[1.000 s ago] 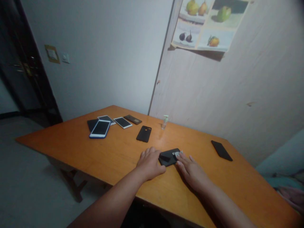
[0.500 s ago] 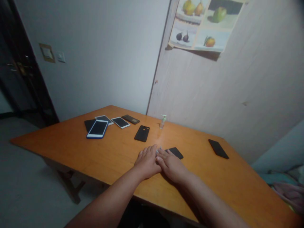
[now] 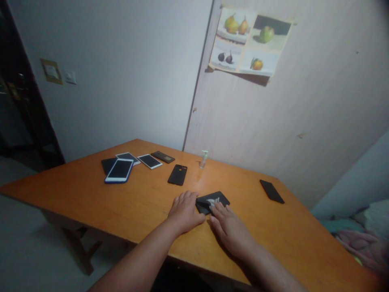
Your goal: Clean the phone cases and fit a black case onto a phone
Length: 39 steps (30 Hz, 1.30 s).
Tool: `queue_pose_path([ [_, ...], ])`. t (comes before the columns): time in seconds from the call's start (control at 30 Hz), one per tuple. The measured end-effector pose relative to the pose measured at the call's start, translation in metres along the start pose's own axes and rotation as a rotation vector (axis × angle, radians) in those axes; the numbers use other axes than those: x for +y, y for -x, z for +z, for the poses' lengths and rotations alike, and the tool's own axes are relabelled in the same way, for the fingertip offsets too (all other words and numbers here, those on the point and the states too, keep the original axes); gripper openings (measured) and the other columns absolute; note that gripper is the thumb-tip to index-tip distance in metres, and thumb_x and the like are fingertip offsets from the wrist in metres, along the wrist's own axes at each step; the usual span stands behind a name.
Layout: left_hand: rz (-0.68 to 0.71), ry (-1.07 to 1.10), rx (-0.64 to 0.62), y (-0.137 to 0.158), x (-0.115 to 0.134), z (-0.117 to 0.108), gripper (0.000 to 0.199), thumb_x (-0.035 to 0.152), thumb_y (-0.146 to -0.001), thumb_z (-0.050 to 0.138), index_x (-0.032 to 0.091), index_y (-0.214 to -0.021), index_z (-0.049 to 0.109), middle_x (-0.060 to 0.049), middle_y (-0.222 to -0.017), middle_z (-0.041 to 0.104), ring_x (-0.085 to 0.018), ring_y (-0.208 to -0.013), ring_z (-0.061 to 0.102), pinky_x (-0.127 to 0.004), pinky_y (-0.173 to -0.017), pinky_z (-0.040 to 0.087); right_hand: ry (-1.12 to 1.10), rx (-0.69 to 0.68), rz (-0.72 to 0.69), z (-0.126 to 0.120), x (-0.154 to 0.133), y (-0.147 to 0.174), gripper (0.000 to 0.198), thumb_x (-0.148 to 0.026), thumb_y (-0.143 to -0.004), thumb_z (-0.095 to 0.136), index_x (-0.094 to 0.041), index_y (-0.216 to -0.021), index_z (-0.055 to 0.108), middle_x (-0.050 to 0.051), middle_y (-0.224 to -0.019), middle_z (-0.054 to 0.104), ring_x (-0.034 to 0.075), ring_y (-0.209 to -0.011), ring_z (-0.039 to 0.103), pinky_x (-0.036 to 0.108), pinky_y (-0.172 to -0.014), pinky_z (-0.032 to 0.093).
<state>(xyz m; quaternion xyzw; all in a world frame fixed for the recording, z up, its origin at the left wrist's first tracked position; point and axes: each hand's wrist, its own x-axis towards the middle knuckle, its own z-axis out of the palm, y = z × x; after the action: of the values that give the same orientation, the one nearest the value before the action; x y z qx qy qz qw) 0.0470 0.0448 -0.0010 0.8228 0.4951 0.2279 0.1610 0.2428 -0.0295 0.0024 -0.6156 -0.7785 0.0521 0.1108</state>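
A black phone [image 3: 223,196] lies flat on the orange wooden table [image 3: 136,207] in front of me, tilted slightly in its plane. My left hand [image 3: 185,211] grips its left edge, fingers along the far side and thumb near the closest corner. Under the fingertips of my right hand [image 3: 227,225] is a crumpled whitish wipe [image 3: 212,201], pressed against the phone's surface. Its exact material is too blurred to tell. Beyond my left hand rests a black phone case [image 3: 178,174] with a round hole.
Several phones lie at the left, among them a blue-cased one [image 3: 119,170] and a white one [image 3: 150,161]. A small pump bottle [image 3: 203,159] stands near the wall. Far right, a dark phone-shaped slab [image 3: 272,191] lies near the table's edge.
My right hand has moved away from my left, rightward and closer to me, uncovering the phone and wipe. My left hand stays at the phone's left side. The whole view has shifted a little.
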Motion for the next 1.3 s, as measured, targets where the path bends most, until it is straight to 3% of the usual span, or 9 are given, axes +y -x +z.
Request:
queue_pose_path([
  [0.1, 0.018, -0.006, 0.015, 0.000, -0.001, 0.000, 0.065, 0.044, -0.070, 0.065, 0.024, -0.130, 0.052, -0.009, -0.127, 0.058, -0.031, -0.123, 0.050, -0.041, -0.103, 0.038, -0.011, 0.013, 0.036, -0.001, 0.005, 0.001, 0.060, -0.050, -0.103, 0.026, -0.014, -0.146, 0.048, 0.013, -0.155, 0.038, 0.025, -0.146, 0.030, 0.047, -0.120, 0.020],
  [0.3, 0.055, -0.018, 0.040, 0.000, -0.005, 0.002, 0.057, 0.041, -0.072, 0.064, 0.023, -0.125, 0.055, -0.009, -0.124, 0.059, -0.030, -0.120, 0.051, -0.040, -0.101, 0.040, 0.038, 0.083, 0.278, 0.002, 0.044, -0.006, 0.059, -0.043, -0.103, 0.027, -0.008, -0.147, 0.044, 0.018, -0.153, 0.040, 0.029, -0.147, 0.027, 0.053, -0.118, 0.023],
  [0.57, 0.068, -0.010, 0.015, 0.004, -0.002, -0.004, 0.061, 0.051, -0.073, 0.068, 0.027, -0.126, 0.054, -0.007, -0.127, 0.060, -0.030, -0.121, 0.051, -0.039, -0.101, 0.040, 0.017, 0.157, 0.198, 0.015, 0.050, 0.004, 0.057, -0.045, -0.099, 0.036, -0.012, -0.141, 0.053, 0.016, -0.148, 0.048, 0.030, -0.140, 0.040, 0.050, -0.116, 0.029],
  [0.7, 0.088, -0.016, 0.030, 0.006, 0.001, -0.008, 0.051, 0.049, -0.076, 0.069, 0.025, -0.120, 0.059, -0.007, -0.120, 0.064, -0.028, -0.116, 0.054, -0.037, -0.097, 0.042, -0.042, 0.261, 0.248, 0.014, 0.065, 0.003, 0.043, -0.034, -0.096, 0.039, -0.017, -0.126, 0.065, 0.011, -0.132, 0.064, 0.026, -0.121, 0.059, 0.039, -0.103, 0.044],
  [0.83, 0.134, -0.002, 0.056, 0.009, 0.008, -0.012, 0.032, 0.048, -0.087, 0.060, 0.025, -0.108, 0.066, -0.007, -0.107, 0.069, -0.026, -0.105, 0.060, -0.035, -0.091, 0.043, -0.077, 0.361, 0.320, 0.012, 0.071, 0.000, 0.030, -0.028, -0.092, 0.043, -0.020, -0.100, 0.071, 0.010, -0.104, 0.072, 0.025, -0.101, 0.065, 0.034, -0.089, 0.048],
  [1.0, 0.070, 0.034, 0.137, 0.007, 0.009, -0.013, 0.036, 0.043, -0.101, 0.035, 0.024, -0.096, 0.065, -0.007, -0.093, 0.069, -0.023, -0.093, 0.063, -0.033, -0.082, 0.043, -0.139, 0.428, 0.396, 0.010, 0.068, 0.000, 0.026, -0.029, -0.091, 0.044, -0.021, -0.100, 0.068, 0.010, -0.103, 0.071, 0.025, -0.099, 0.064, 0.034, -0.086, 0.047],
  [1.13, 0.003, 0.098, 0.222, 0.002, 0.003, -0.011, 0.037, 0.038, -0.103, 0.028, 0.022, -0.092, 0.060, -0.005, -0.087, 0.066, -0.020, -0.085, 0.062, -0.029, -0.076, 0.042, -0.148, 0.443, 0.417, 0.007, 0.068, 0.001, 0.030, -0.030, -0.092, 0.043, -0.020, -0.107, 0.066, 0.011, -0.107, 0.071, 0.025, -0.098, 0.065, 0.034, -0.083, 0.047],
  [1.3, -0.100, 0.183, 0.275, 0.001, -0.008, -0.006, 0.037, 0.032, -0.102, 0.028, 0.020, -0.077, 0.053, -0.002, -0.078, 0.062, -0.016, -0.076, 0.060, -0.026, -0.069, 0.042, -0.160, 0.425, 0.449, 0.005, 0.068, 0.003, 0.026, -0.031, -0.089, 0.045, -0.021, -0.096, 0.068, 0.009, -0.096, 0.072, 0.024, -0.089, 0.066, 0.031, -0.073, 0.046],
])
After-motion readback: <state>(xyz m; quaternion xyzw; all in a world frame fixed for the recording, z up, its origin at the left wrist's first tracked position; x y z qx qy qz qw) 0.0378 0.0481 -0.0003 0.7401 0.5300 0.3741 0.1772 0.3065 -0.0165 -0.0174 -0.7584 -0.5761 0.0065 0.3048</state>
